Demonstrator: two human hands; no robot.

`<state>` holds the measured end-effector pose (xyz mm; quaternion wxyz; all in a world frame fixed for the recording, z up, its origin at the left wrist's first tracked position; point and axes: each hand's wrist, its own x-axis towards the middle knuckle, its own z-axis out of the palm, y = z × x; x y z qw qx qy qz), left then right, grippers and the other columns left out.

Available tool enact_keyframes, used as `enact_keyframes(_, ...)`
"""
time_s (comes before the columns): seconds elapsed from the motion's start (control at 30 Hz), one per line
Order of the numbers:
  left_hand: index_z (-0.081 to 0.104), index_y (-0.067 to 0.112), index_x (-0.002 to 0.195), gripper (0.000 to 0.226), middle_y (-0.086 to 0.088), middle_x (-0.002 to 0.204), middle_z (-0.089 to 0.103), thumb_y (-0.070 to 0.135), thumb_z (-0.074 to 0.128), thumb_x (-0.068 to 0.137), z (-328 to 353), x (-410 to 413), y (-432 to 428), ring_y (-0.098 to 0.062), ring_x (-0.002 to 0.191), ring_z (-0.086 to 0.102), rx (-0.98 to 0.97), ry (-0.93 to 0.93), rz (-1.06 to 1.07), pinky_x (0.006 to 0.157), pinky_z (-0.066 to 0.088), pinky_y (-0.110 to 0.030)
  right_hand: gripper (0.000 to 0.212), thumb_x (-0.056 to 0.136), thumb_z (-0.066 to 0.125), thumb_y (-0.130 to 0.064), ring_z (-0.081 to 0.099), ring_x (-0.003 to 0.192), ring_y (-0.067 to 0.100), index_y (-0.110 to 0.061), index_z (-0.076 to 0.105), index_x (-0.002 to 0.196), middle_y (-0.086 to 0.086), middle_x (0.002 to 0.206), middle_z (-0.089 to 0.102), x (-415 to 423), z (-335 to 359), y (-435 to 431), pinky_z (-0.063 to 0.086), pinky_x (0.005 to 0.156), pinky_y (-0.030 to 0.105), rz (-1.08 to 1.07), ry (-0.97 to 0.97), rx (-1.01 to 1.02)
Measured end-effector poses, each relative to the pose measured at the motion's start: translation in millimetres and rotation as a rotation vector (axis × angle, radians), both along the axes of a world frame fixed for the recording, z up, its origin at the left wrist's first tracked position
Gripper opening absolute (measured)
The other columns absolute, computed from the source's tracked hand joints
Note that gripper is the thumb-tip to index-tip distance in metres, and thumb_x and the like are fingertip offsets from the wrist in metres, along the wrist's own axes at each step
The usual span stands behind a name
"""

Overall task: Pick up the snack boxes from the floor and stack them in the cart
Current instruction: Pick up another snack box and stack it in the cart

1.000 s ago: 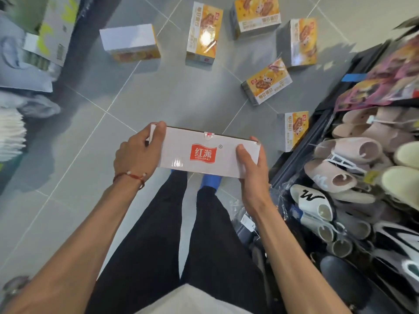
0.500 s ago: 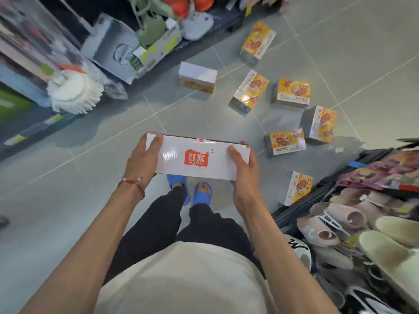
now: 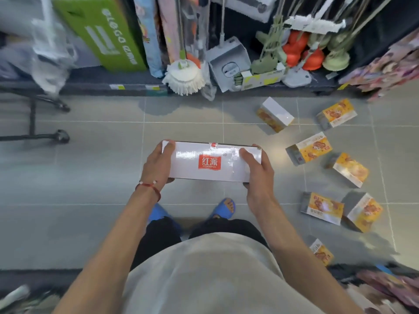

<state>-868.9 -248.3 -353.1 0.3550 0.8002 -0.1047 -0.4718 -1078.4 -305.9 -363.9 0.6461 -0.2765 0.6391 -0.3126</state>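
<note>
A white snack box [image 3: 210, 163] with a red logo is held level in front of me over the grey tiled floor. My left hand [image 3: 158, 165] grips its left end and my right hand [image 3: 257, 171] grips its right end, thumbs on top. Several yellow snack boxes lie scattered on the floor to the right, among them one near the shelf [image 3: 275, 116], one at mid right [image 3: 309, 148] and one close to my right leg [image 3: 322, 208]. Black wheeled legs, perhaps the cart [image 3: 34, 116], show at far left; its basket is out of view.
A low shelf [image 3: 204, 87] runs across the far side with a mop head [image 3: 184, 78], a grey dustpan [image 3: 229, 62], plungers and a green carton [image 3: 106, 32]. Packaged goods crowd the right edge. My blue sandals [image 3: 223, 208] stand on the tiles below the box.
My view has swung left, away from the slipper rack toward the cleaning shelf. Both hands keep the same hold on the white box. The floor boxes now lie to my right.
</note>
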Motion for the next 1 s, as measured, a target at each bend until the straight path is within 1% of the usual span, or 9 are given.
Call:
enact_keyframes(0.1, 0.063, 0.045, 0.091, 0.016, -0.004, 0.120, 0.059, 0.050, 0.048, 0.094, 4.9, 51.3, 34.0, -0.029, 0.108, 0.059, 0.003, -0.007, 0.084, 0.085, 0.059, -0.051, 0.038, 0.091, 0.075, -0.032, 0.072, 0.103, 0.016, -0.038, 0.063, 0.127, -0.006, 0.114, 0.076, 58.8, 6.9, 15.1, 0.054, 0.085, 0.031, 0.081, 0.021, -0.006)
enact_keyframes(0.27, 0.064, 0.035, 0.105, 0.026, -0.005, 0.108, 0.062, 0.050, 0.046, 0.094, 7.0, 139.6, 97.9, -0.030, 0.104, 0.060, -0.006, -0.054, 0.199, 0.083, 0.060, -0.051, 0.032, 0.094, 0.072, -0.031, 0.071, 0.086, 0.007, -0.035, 0.064, 0.125, -0.004, 0.108, 0.077, 157.6, 14.9, 55.3, 0.053, 0.076, 0.025, 0.224, 0.018, -0.013)
enact_keyframes(0.4, 0.064, 0.029, 0.107, 0.028, -0.003, 0.099, 0.062, 0.046, 0.046, 0.097, 13.8, 203.6, 143.8, -0.032, 0.101, 0.060, -0.007, -0.088, 0.278, 0.084, 0.059, -0.052, 0.026, 0.096, 0.071, -0.031, 0.073, 0.077, 0.002, -0.035, 0.064, 0.121, -0.011, 0.095, 0.077, 233.9, 17.3, 86.1, 0.053, 0.072, 0.023, 0.320, 0.018, -0.015)
enact_keyframes(0.5, 0.066, 0.028, 0.103, 0.028, -0.002, 0.096, 0.063, 0.047, 0.047, 0.095, 24.0, 244.4, 174.2, -0.033, 0.100, 0.061, -0.008, -0.109, 0.362, 0.081, 0.060, -0.051, 0.020, 0.096, 0.071, -0.031, 0.072, 0.077, 0.001, -0.039, 0.065, 0.114, -0.007, 0.100, 0.077, 286.0, 21.1, 103.8, 0.052, 0.070, 0.021, 0.393, 0.010, -0.015)
enact_keyframes(0.63, 0.071, 0.037, 0.086, 0.024, 0.004, 0.091, 0.064, 0.052, 0.052, 0.084, 36.5, 290.0, 206.3, -0.032, 0.098, 0.061, -0.005, -0.114, 0.509, 0.072, 0.062, -0.052, 0.015, 0.096, 0.071, -0.030, 0.069, 0.093, 0.013, -0.036, 0.066, 0.109, -0.001, 0.108, 0.076, 348.2, 24.7, 120.1, 0.052, 0.079, 0.028, 0.486, 0.008, -0.017)
enact_keyframes(0.77, 0.070, 0.049, 0.072, 0.018, 0.007, 0.086, 0.064, 0.052, 0.053, 0.077, 42.6, 329.0, 222.1, -0.032, 0.096, 0.062, -0.006, -0.100, 0.653, 0.070, 0.061, -0.055, 0.015, 0.098, 0.068, -0.030, 0.070, 0.085, 0.007, -0.036, 0.065, 0.112, 0.001, 0.107, 0.075, 405.6, 25.1, 120.9, 0.053, 0.066, 0.021, 0.616, 0.008, -0.031)
enact_keyframes(0.87, 0.071, 0.043, 0.065, 0.026, 0.010, 0.083, 0.063, 0.043, 0.060, 0.089, 40.3, 358.1, 224.5, -0.028, 0.090, 0.061, -0.013, -0.094, 0.789, 0.074, 0.061, -0.056, 0.010, 0.100, 0.066, -0.031, 0.071, 0.079, 0.001, -0.036, 0.062, 0.108, 0.000, 0.107, 0.074, 450.9, 22.2, 113.2, 0.052, 0.061, 0.015, 0.721, -0.001, -0.034)
enact_keyframes(0.93, 0.070, 0.037, 0.071, 0.025, 0.010, 0.083, 0.062, 0.039, 0.058, 0.094, 38.1, 380.2, 223.7, -0.021, 0.083, 0.060, -0.002, -0.101, 0.848, 0.077, 0.060, -0.056, 0.008, 0.100, 0.066, -0.031, 0.071, 0.078, 0.001, -0.035, 0.062, 0.106, 0.001, 0.106, 0.075, 484.3, 21.6, 105.1, 0.052, 0.060, 0.017, 0.778, -0.010, -0.024)
enact_keyframes(1.0, 0.069, 0.034, 0.078, 0.020, 0.009, 0.086, 0.063, 0.038, 0.058, 0.094, 40.1, 403.6, 221.9, -0.021, 0.086, 0.061, -0.006, -0.113, 0.897, 0.077, 0.060, -0.057, 0.011, 0.099, 0.067, -0.029, 0.070, 0.072, -0.001, -0.034, 0.064, 0.108, -0.003, 0.099, 0.076, 517.7, 24.1, 97.1, 0.052, 0.054, 0.016, 0.820, -0.026, 0.001)
